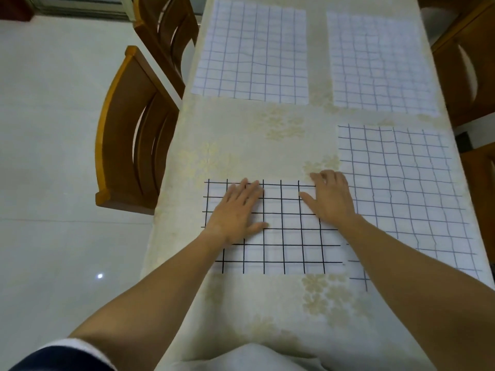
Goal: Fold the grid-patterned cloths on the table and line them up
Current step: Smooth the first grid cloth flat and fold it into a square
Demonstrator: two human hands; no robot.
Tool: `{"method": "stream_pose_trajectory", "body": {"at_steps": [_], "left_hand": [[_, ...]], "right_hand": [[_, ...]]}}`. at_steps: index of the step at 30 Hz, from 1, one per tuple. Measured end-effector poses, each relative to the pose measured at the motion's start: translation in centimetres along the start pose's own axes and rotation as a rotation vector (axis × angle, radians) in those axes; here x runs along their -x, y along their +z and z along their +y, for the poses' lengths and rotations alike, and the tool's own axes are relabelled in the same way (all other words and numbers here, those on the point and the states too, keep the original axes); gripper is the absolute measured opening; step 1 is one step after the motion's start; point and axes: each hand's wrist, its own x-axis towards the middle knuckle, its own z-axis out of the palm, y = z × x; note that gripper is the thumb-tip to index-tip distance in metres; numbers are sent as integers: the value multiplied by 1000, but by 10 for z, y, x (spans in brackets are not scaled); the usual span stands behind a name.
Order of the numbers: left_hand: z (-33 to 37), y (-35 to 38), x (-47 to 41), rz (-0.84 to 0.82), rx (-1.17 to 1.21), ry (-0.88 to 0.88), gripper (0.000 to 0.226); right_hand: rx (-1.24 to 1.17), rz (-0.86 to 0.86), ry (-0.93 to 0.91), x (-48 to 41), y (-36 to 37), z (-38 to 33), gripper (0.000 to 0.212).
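A white cloth with a bold black grid (284, 236) lies folded into a wide rectangle at the near middle of the table. My left hand (238, 210) presses flat on its left part, fingers straight. My right hand (330, 196) lies flat on its far right corner, fingertips reaching the tablecloth. To the right lies an unfolded cloth with a thin dark grid (407, 194), partly under my right forearm. Two more unfolded cloths lie at the far end: one with a blue grid (251, 49) on the left and one with a paler grid (380, 62) on the right.
The table wears a cream tablecloth with pale flower prints (241, 145). Two wooden chairs (134, 140) stand along the left side, and other wooden chairs (466, 70) on the right. A pale tiled floor lies to the left.
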Motion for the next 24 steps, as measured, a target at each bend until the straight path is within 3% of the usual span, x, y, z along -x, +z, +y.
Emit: {"method": "stream_pose_trajectory", "body": {"at_steps": [3, 7, 10, 13, 15, 19, 22, 24], "left_hand": [[13, 1, -5, -180, -26, 4, 114], [19, 2, -13, -252, -12, -72, 136], [23, 0, -16, -288, -29, -93, 144], [23, 0, -17, -304, -28, -115, 148], [24, -2, -17, -316, -26, -125, 150], [28, -3, -20, -331, -35, -150, 152], [33, -6, -22, -354, -55, -182, 155], [38, -11, -24, -377, -82, -201, 155]], "right_hand": [[9, -115, 58, -21, -20, -2, 61], [-79, -336, 122, -33, -35, 6, 58], [-359, -299, 209, -24, -36, 18, 52], [-706, -177, 421, -2, -34, 24, 37], [-828, -114, 475, 16, -32, 24, 50], [-734, -179, 425, 50, -21, 23, 45], [-579, -145, 450, 59, -18, 24, 39], [-603, -127, 468, 60, -23, 24, 37]]}}
